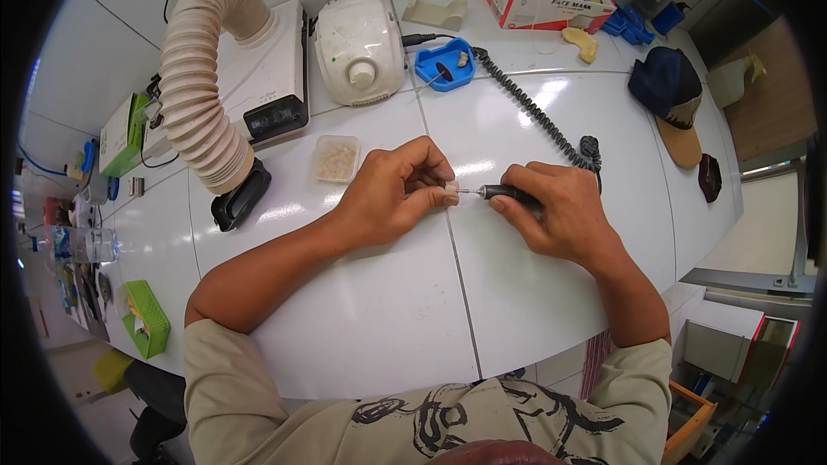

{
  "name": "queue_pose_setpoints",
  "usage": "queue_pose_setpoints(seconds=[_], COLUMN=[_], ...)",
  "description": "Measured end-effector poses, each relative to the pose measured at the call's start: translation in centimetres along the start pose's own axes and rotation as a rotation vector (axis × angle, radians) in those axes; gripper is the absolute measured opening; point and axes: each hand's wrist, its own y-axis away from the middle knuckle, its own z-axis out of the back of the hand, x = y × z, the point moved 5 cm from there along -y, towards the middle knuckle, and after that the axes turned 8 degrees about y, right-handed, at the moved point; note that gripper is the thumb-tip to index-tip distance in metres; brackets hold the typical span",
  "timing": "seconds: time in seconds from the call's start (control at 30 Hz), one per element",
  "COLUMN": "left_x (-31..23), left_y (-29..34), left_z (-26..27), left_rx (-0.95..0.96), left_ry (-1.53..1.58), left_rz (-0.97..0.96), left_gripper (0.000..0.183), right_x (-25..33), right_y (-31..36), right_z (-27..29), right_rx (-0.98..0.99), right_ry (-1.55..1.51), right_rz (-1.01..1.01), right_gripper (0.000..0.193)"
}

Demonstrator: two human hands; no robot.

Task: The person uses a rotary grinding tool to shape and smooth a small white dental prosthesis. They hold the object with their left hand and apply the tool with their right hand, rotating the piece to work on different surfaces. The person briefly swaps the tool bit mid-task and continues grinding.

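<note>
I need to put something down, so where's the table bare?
The widest bare patch of the white table lies between your left hand, right hand and the near edge. Another lies between the right hand and the cap. The back is crowded: ribbed hose, white control unit, blue tray, coiled cord.

Before the white, round-knobbed control box (pixel 349 39), the left hand (pixel 392 194) pinches a small cream piece (pixel 451 186); the right hand (pixel 558 211) grips a black cylindrical handpiece (pixel 510 195), metal bit (pixel 469 191) toward the piece. Right of the box sits a blue plastic tray (pixel 429 58).
</note>
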Motion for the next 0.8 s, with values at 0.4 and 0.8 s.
queue_pose_setpoints(seconds=[0.4,0.8], left_x=[0.0,0.2], left_y=[0.0,-0.2], left_z=[0.0,0.8], left_rx=[-0.003,-0.063], left_ry=[0.050,0.279], left_rz=[0.023,0.008], left_gripper=[0.014,0.021], right_x=[0.0,0.5], right_y=[0.0,0.0], right_z=[-0.1,-1.1], right_rx=[-0.040,-0.187], right_ry=[-0.006,-0.083], right_rz=[-0.023,-0.003], right_gripper=[0.025,0.023])
